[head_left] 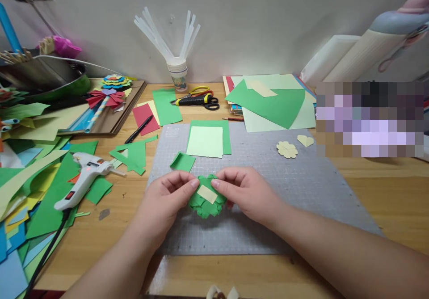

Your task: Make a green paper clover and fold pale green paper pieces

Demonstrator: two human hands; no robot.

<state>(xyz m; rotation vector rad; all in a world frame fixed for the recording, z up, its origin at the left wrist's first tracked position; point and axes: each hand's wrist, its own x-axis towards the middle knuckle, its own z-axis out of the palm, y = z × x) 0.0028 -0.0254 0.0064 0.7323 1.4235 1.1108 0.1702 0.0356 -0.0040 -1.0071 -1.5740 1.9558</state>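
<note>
Both sides of the green paper flower [208, 208] are pinched, I see, by left hand [171, 195] and right hand [246, 192], equally near, just below frame centre; its cream strip [207, 194] slants down rightward.

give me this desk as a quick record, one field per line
held item: scalloped green paper piece, pale yellow strip on its face
left hand: pinching its left edge
right hand: pinching its right edge
surface: gray cutting mat on wooden table
beyond hands: pale green square on larger green sheet; folded green piece
mat, right: pale yellow flower, heart
left of mat: white glue gun, paper scraps
</note>
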